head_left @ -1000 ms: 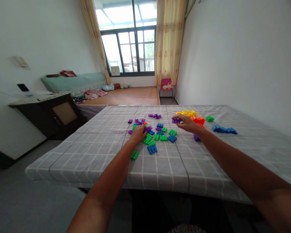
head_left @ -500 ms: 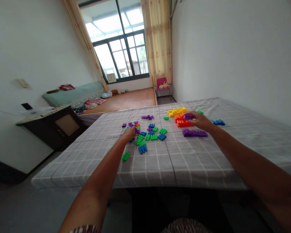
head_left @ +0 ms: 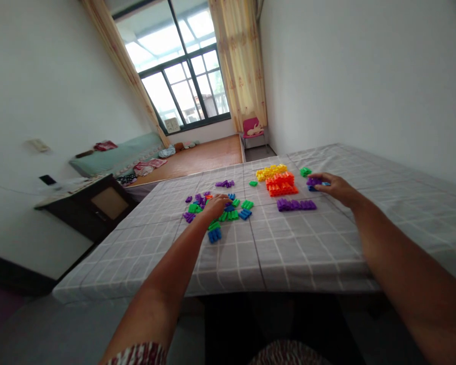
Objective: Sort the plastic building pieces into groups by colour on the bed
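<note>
My left hand [head_left: 216, 205] reaches into a loose pile of small ribbed plastic pieces. Its fingers are curled together by a blue piece [head_left: 229, 208]; what they grip, if anything, is hidden. Green pieces [head_left: 232, 215] and purple pieces [head_left: 189, 217] lie around it. On the right, my right hand [head_left: 332, 186] pinches a purple piece [head_left: 313, 181] just over a row of blue pieces [head_left: 311, 188], partly covered by the hand. To its left are stacked orange pieces [head_left: 281, 185], yellow pieces [head_left: 271, 172] behind them, and a purple row [head_left: 296, 205] in front.
The checked grey cloth [head_left: 228, 263] covers the table. Another green group [head_left: 306, 172] lies beyond my right hand, and a lone green piece [head_left: 253, 183] lies left of the orange stack. A dark cabinet [head_left: 95, 203] stands left of the table; a low bed [head_left: 209, 157] is behind.
My right hand has moved right with the purple piece, from the orange stack to the blue row. My left hand has shifted rightward across the pile. The view has tilted slightly.
</note>
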{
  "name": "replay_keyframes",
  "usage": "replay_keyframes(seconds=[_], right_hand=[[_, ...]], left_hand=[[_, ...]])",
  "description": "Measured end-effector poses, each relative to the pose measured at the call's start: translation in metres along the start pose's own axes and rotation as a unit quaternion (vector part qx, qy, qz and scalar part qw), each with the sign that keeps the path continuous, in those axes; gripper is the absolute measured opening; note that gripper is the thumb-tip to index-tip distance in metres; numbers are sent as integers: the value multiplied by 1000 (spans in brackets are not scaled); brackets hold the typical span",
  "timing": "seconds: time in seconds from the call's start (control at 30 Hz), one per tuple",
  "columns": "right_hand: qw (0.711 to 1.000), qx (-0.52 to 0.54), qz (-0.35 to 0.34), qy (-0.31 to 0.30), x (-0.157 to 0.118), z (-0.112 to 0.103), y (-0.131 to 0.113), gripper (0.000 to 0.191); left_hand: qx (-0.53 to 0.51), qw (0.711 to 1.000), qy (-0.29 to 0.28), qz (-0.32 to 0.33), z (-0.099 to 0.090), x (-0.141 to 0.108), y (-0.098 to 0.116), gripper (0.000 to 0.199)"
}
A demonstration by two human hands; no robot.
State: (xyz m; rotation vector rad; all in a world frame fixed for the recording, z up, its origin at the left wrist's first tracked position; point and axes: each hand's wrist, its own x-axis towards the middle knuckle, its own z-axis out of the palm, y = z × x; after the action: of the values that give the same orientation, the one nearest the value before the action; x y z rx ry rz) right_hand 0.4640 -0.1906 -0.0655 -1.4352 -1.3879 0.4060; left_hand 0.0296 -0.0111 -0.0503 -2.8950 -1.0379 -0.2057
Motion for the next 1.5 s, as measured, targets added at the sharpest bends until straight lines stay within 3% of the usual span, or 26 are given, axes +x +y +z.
replay_keyframes(seconds=[0.13, 0.23, 0.3, 0.43, 0.57, 0.73, 0.93, 1.03, 1.13, 1.23, 1.33, 1.4, 1.5], right_hand=[[998, -39, 30, -29, -7, -21, 9, 46], [995, -48, 53, -68, -8, -27, 10, 45], [991, -39, 48, -120, -8, -24, 7, 46], [979, -25, -11, -201, -9, 0, -7, 51], [968, -42, -63, -240, -9, 28, -12, 51], [966, -83, -97, -226, -8, 40, -6, 54], [983, -77, -111, -121, -8, 38, -20, 47], [986, -14, -82, -142, -9, 41, -31, 43], [983, 54, -67, -161, -10, 39, -33, 43], [993, 65, -49, -88, -9, 25, -25, 39], [999, -31, -43, -14, -8, 8, -12, 31], [992, -110, -55, -26, -8, 3, -6, 23], [977, -175, -80, -94, -10, 4, -4, 14]], left_hand=[[-6, 999, -40, -8, 7, 16, 0, 47], [28, 996, -67, -50, -1, 19, 0, 41], [45, 994, -55, -85, -9, 18, 8, 39], [-31, 993, 27, -114, -19, 24, 46, 39], [-214, 974, 43, -66, -14, 41, 95, 31], [-433, 901, 30, -8, 2, 55, 133, 41], [-518, 853, 51, 30, 8, 60, 157, 45], [-541, 837, 59, 51, 7, 65, 176, 46], [-525, 846, 81, 57, 4, 72, 191, 49], [-478, 869, 119, 47, 2, 77, 193, 51], [-430, 890, 147, 31, 1, 78, 181, 39], [-409, 900, 149, 24, 3, 75, 172, 31], [-396, 907, 141, 25, 9, 70, 162, 27]])
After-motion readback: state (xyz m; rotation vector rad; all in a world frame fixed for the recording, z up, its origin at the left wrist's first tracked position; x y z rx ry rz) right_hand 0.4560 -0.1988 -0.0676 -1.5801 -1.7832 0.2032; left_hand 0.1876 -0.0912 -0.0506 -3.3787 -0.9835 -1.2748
